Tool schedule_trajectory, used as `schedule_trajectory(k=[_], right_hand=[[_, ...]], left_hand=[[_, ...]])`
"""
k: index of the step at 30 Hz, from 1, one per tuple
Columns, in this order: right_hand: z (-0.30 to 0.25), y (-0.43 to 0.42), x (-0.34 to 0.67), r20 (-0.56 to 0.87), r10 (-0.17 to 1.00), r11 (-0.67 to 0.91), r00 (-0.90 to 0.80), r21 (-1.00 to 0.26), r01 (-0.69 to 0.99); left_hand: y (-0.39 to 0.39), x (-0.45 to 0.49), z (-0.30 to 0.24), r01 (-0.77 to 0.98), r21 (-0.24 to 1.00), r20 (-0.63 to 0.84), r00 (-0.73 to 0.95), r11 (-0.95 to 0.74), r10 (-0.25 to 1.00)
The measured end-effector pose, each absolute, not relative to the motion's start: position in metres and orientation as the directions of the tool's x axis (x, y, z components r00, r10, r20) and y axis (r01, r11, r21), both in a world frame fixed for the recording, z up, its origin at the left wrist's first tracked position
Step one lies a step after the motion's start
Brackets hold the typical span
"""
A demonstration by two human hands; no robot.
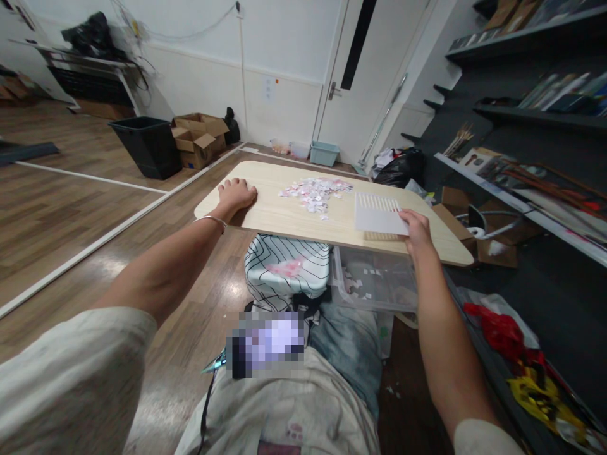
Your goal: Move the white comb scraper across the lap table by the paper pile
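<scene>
My left hand [236, 193] rests on the left end of a pale wooden tabletop [275, 215], its fingers apart and slightly bent, holding nothing. Between my hands lies a heap of small white and pinkish pieces [315, 193], loosely scattered at its edges. My right hand [416, 230] grips the right edge of a white sheet [377, 218], thumb on top. A row of pale slots or strips runs along the sheet's far side; which of these they are I cannot tell. The sheet is held over the tabletop's near edge.
Below the tabletop are a clear plastic bin [374, 278] with some white pieces in it and a patterned cloth-covered item [289, 268]. A blurred-out screen [270, 341] is at my lap. Dark shelves [535, 107] line the right. A black bin [147, 148] and cardboard boxes [202, 136] stand left.
</scene>
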State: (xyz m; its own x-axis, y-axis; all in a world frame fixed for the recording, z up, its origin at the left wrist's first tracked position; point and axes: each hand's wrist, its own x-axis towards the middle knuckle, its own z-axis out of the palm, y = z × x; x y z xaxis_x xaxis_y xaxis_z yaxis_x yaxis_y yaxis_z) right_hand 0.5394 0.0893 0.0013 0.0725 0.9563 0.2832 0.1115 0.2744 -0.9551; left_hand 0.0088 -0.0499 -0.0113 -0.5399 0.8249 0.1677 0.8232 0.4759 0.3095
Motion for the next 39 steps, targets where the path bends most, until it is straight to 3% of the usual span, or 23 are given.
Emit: schedule_trajectory(k=[7, 16, 25, 30, 35, 39], right_hand=[[0.005, 0.078, 0.538, 0.277, 0.958, 0.284, -0.079, -0.955, 0.091], [0.002, 0.072, 0.527, 0.246, 0.963, 0.251, -0.114, -0.967, 0.032], [0.006, 0.066, 0.516, 0.185, 0.958, 0.217, -0.22, -0.968, 0.128], [0.004, 0.077, 0.519, 0.219, 0.976, 0.214, 0.003, -0.956, 0.198], [0.0, 0.088, 0.524, 0.306, 0.9, 0.259, 0.311, -0.948, 0.184], [-0.003, 0.09, 0.523, 0.305, 0.894, 0.259, 0.328, -0.949, 0.178]], left_hand=[[-0.05, 0.011, -0.01, 0.822, 0.299, 0.164, -0.544, 0.484, 0.823], [-0.052, 0.011, -0.008, 0.825, 0.293, 0.152, -0.539, 0.483, 0.829], [-0.05, 0.011, -0.011, 0.833, 0.258, 0.147, -0.535, 0.49, 0.832], [-0.05, 0.012, -0.01, 0.827, 0.256, 0.146, -0.546, 0.502, 0.825], [-0.05, 0.013, -0.011, 0.827, 0.255, 0.148, -0.545, 0.501, 0.825], [-0.049, 0.013, -0.011, 0.825, 0.267, 0.161, -0.548, 0.499, 0.821]])
